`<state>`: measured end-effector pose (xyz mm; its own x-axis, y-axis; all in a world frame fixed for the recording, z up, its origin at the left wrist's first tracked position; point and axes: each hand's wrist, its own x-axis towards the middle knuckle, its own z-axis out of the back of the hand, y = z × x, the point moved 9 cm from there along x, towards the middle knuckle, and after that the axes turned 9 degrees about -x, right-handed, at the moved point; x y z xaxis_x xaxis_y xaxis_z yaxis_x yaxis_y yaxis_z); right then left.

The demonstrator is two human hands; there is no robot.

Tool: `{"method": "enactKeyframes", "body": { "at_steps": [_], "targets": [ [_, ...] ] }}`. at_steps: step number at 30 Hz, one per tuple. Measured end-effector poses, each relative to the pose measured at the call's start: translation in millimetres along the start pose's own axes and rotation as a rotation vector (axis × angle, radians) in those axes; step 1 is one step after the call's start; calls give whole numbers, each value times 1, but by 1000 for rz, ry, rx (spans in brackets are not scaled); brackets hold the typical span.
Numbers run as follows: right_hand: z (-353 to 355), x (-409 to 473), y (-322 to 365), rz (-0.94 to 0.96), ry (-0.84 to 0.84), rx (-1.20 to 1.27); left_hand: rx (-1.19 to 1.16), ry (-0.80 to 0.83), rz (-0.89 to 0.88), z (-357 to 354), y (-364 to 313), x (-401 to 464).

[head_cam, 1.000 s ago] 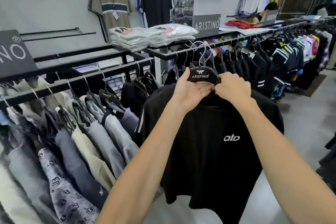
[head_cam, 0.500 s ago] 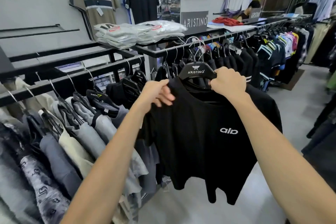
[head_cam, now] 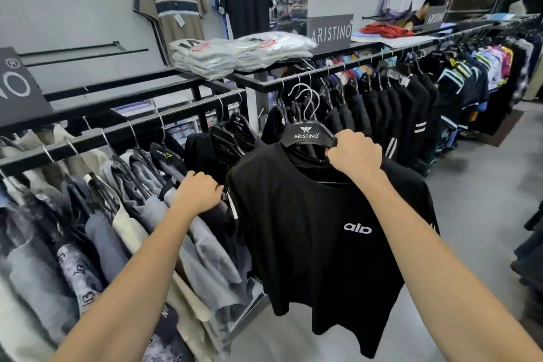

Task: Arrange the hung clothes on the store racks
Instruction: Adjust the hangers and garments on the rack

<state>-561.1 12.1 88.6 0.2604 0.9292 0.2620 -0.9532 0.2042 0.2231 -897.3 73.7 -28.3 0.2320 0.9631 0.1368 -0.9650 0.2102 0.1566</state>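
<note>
A black T-shirt with a white "alo" logo hangs on a black ARISTINO hanger, held up off the rail in front of the racks. My right hand grips the hanger's right arm at the shirt's collar. My left hand is lower left, fingers curled on the hung clothes of the left rack, beside the shirt's sleeve. That rack carries grey, cream and dark garments. The right rack holds mostly black shirts.
Folded bagged shirts and an ARISTINO sign sit on top of the racks. Polo shirts hang on the back wall. A person sits behind the far counter. Grey floor opens to the right, with dark clothes at the right edge.
My left hand has let go of the hanger and dropped left and down onto the clothes on the left rack. My right hand keeps holding the hanger with the black shirt.
</note>
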Motion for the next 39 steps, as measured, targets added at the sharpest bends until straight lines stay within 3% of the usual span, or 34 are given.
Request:
{"method": "enactKeyframes", "body": {
  "at_steps": [10, 23, 25, 27, 31, 34, 39],
  "targets": [
    [-13, -7, 21, 37, 8, 9, -90, 8, 84, 12, 25, -36],
    [-30, -22, 73, 113, 58, 42, -172, 109, 390, 26, 66, -83],
    [-34, -26, 83, 109, 90, 61, -403, 118, 379, 34, 50, -75],
    [-38, -29, 94, 105, 121, 74, -808, 145, 322, 38, 14, -65],
    [-48, -37, 129, 138, 211, 112, -1551, -15, 278, 61, -50, -45],
    [-58, -43, 157, 159, 316, 127, -1724, -122, 399, 72, -51, -35],
    [-68, -42, 201, 195, 483, 453, -1698, -301, 560, 68, -4, -30]
  ]
}}
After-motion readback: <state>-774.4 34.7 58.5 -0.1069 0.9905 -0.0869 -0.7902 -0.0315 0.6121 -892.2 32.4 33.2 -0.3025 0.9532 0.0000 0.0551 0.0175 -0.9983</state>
